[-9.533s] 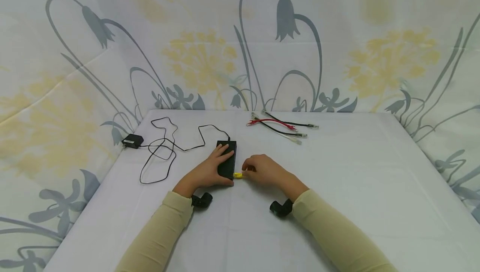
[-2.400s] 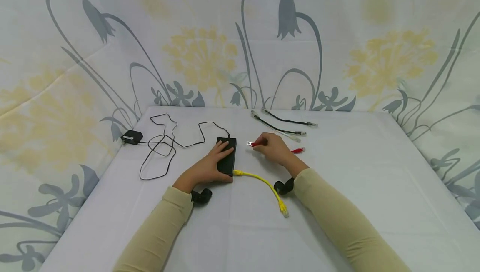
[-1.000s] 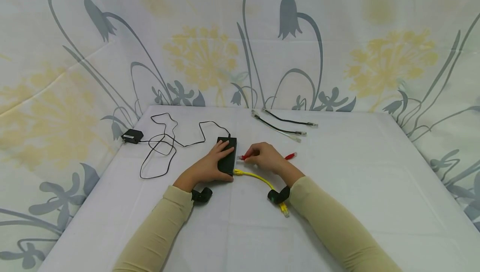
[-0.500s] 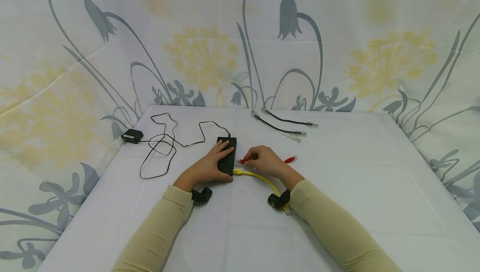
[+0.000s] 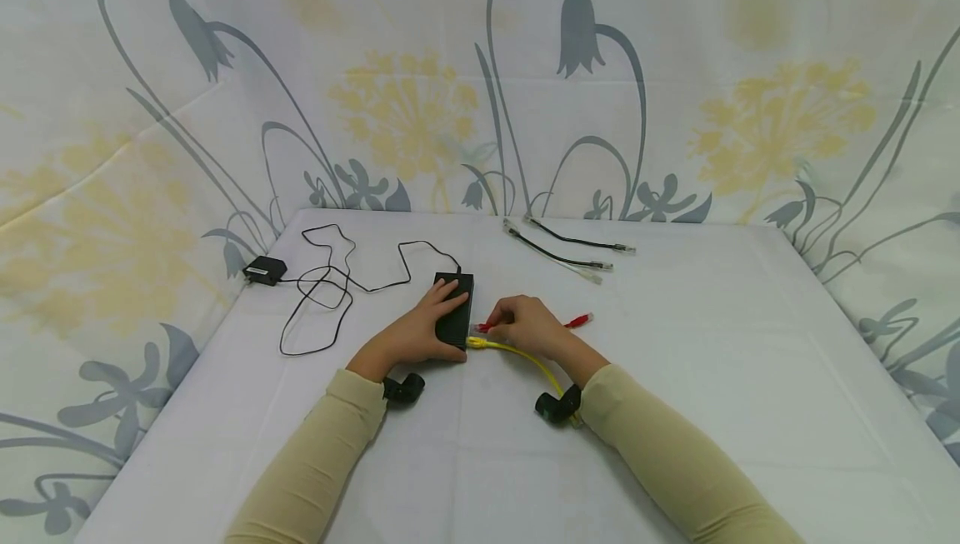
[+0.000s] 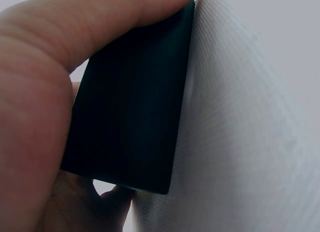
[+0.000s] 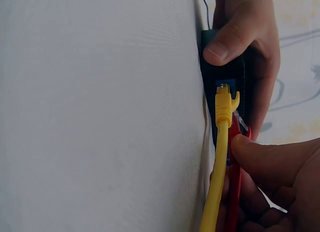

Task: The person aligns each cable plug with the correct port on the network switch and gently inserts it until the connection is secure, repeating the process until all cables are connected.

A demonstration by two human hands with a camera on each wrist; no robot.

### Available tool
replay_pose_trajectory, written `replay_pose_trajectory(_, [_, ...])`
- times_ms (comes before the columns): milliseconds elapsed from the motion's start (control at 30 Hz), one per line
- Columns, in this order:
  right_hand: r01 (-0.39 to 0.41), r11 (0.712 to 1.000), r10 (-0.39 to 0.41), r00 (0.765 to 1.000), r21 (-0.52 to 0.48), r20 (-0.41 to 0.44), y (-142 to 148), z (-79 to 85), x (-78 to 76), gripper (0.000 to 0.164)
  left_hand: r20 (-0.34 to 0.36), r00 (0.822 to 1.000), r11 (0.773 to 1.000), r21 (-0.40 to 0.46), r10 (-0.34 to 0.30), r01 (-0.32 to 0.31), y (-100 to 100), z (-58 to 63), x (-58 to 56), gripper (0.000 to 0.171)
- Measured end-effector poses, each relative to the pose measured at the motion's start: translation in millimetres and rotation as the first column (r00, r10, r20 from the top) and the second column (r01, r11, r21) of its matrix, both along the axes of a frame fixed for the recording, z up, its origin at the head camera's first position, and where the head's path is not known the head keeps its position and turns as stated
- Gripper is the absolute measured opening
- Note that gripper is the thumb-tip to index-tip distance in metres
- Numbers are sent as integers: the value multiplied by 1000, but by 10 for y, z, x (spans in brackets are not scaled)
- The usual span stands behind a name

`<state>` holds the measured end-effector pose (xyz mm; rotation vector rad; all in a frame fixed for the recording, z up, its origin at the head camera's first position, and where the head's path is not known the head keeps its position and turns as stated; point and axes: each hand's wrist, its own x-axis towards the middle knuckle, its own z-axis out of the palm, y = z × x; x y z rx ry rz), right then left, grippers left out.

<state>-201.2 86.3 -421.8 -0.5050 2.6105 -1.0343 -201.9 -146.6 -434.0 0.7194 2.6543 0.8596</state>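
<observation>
On the table, my left hand [image 5: 416,336] grips a black network switch [image 5: 462,311], thumb at its near end and fingers spread over the top. The left wrist view has the switch [image 6: 130,107] close up between thumb and fingers. My right hand [image 5: 536,329] pinches a red Ethernet cable [image 5: 579,321] by one plug, held right at the switch's right side; its other end sticks out beyond the hand. In the right wrist view a yellow Ethernet cable [image 7: 223,107] sits plugged into a blue port, and the red plug [image 7: 234,137] is beside it, partly hidden behind the yellow cable.
Two black Ethernet cables [image 5: 573,241] and a pale one [image 5: 588,275] lie at the back of the table. At left, a power adapter [image 5: 265,270] connects to the switch by a thin, looped black cord [image 5: 351,302]. A patterned curtain [image 5: 405,111] stands behind.
Earlier my right hand was at the yellow plug, then lifted the red cable from the back group. It has since brought the red plug to the switch and nearer the yellow one. My left hand stays.
</observation>
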Motion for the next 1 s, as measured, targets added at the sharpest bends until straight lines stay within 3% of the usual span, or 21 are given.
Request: replay_pose_trajectory(1000, [-12,1000,12,1000,7,-8,-64,23,41,5,5,1000,1000,7,-8,8,-1,16,11,100])
